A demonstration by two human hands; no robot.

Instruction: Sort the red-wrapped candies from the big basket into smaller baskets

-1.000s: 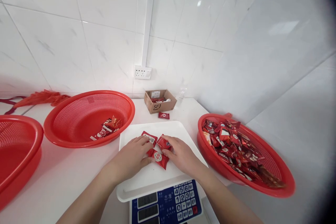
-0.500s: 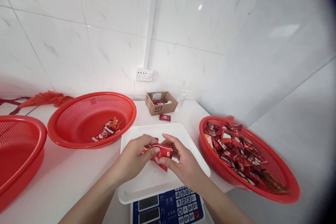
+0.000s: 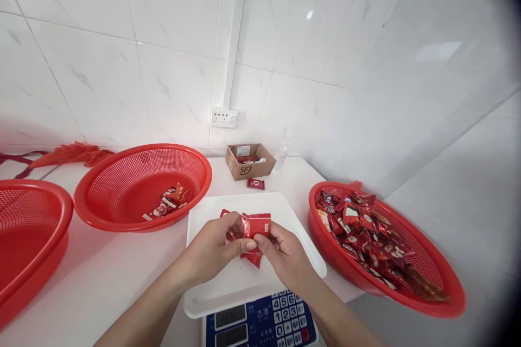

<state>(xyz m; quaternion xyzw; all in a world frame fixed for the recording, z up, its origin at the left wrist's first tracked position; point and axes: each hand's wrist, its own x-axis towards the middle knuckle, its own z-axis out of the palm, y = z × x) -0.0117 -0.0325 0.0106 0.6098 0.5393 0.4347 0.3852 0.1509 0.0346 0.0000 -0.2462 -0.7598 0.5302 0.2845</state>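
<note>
Both thumbs press on a small red snack packet (image 3: 257,224), which stands upright between my fingertips with its crimped edge on top. My left hand (image 3: 211,249) is closed on its left side. From the right, my right hand (image 3: 287,252) pinches its lower corner. Under my hands, on the white tray (image 3: 299,238), lie other red packets (image 3: 253,259), partly hidden by my fingers. The tray rests on a scale with a blue keypad panel (image 3: 262,317).
At right, a red basket (image 3: 451,293) is heaped with wrapped packets. Another red basket (image 3: 122,179) at left holds several packets; a third basket (image 3: 61,200) is cut off by the frame. A cardboard box (image 3: 244,169), a loose packet (image 3: 255,184) and a clear bottle (image 3: 281,154) stand behind the tray.
The red packet has been turned upright, its printed face now towards me. My right hand has closed in on it, thumb moving up near the left thumb.
</note>
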